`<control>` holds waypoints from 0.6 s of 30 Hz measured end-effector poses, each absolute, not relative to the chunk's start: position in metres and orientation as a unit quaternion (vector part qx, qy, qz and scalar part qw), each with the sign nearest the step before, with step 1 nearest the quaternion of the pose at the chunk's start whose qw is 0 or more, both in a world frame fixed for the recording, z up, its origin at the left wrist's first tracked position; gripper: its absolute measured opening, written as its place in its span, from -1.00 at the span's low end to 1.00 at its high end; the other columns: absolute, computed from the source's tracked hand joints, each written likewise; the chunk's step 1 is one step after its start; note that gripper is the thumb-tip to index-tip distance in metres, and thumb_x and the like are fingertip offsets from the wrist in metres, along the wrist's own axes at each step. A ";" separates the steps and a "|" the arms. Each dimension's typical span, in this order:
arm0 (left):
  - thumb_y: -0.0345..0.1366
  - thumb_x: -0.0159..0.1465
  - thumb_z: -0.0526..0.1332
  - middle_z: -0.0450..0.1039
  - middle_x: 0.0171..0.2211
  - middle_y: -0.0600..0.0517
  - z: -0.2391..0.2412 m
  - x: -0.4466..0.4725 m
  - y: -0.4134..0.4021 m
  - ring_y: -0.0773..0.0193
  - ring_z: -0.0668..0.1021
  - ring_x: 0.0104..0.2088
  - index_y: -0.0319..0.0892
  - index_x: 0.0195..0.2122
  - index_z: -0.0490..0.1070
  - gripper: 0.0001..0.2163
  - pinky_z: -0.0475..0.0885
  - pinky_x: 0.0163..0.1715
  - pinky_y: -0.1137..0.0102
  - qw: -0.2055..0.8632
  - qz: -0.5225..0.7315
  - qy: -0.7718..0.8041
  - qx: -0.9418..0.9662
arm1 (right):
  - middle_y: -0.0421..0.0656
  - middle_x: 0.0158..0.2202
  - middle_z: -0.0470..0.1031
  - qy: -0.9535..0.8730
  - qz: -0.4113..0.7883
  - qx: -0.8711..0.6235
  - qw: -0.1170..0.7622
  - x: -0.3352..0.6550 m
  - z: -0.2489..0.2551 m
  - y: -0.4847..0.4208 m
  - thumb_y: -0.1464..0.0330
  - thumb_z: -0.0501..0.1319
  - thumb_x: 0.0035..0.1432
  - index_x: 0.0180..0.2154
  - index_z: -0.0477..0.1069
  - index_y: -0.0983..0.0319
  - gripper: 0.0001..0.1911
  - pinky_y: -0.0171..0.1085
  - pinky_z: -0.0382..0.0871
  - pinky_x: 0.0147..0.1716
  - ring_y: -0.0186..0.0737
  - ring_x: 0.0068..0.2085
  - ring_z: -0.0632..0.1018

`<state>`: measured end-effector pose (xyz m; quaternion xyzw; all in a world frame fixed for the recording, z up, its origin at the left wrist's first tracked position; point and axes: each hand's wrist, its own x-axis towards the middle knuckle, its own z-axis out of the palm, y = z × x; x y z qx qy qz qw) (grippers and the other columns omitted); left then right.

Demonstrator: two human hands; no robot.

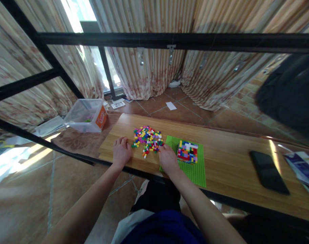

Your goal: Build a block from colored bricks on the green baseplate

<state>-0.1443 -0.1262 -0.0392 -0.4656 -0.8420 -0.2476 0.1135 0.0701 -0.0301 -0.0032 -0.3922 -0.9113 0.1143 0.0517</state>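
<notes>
A heap of small coloured bricks lies on the wooden table. To its right a green baseplate carries a square block of stacked coloured bricks. My left hand rests flat on the table just left of the heap, fingers together, holding nothing. My right hand lies on the baseplate's left edge with its fingertips touching the heap's near right side; whether it pinches a brick cannot be seen.
A clear plastic box with an orange label stands at the table's far left on a brown mat. A black phone and printed papers lie at the right. Black metal bars frame the table. Curtains hang behind.
</notes>
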 end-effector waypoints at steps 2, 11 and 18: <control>-0.37 0.28 0.04 0.48 -0.04 -0.22 -0.039 -0.144 -0.126 -0.07 0.47 0.03 -0.25 -0.09 0.46 -0.74 0.35 0.09 0.07 0.116 -0.246 -0.843 -0.465 | 0.03 -0.14 0.53 -0.904 0.130 -0.399 0.077 0.074 -0.001 -0.033 0.54 0.02 0.26 -0.13 0.48 0.29 -0.71 -0.20 0.32 0.00 -0.10 -0.06 0.49; -0.37 0.28 0.03 0.47 -0.03 -0.21 -0.040 -0.144 -0.126 -0.06 0.47 0.04 -0.23 -0.09 0.46 -0.73 0.34 0.11 0.07 0.109 -0.257 -0.845 -0.457 | -0.17 -0.37 0.58 -0.568 0.620 -0.405 0.360 0.117 0.005 -0.036 0.29 0.27 0.06 -0.26 0.52 0.20 -0.81 -0.24 0.48 -0.32 -0.22 -0.36 0.58; -0.35 0.27 0.04 0.47 -0.03 -0.22 -0.040 -0.145 -0.127 -0.07 0.47 0.02 -0.23 -0.09 0.45 -0.73 0.34 0.10 0.05 0.115 -0.259 -0.840 -0.463 | -0.20 -0.29 0.62 -0.329 0.767 -0.376 0.402 0.155 0.024 -0.023 0.31 0.44 -0.03 -0.26 0.57 0.17 -0.77 -0.30 0.59 -0.19 -0.30 -0.27 0.63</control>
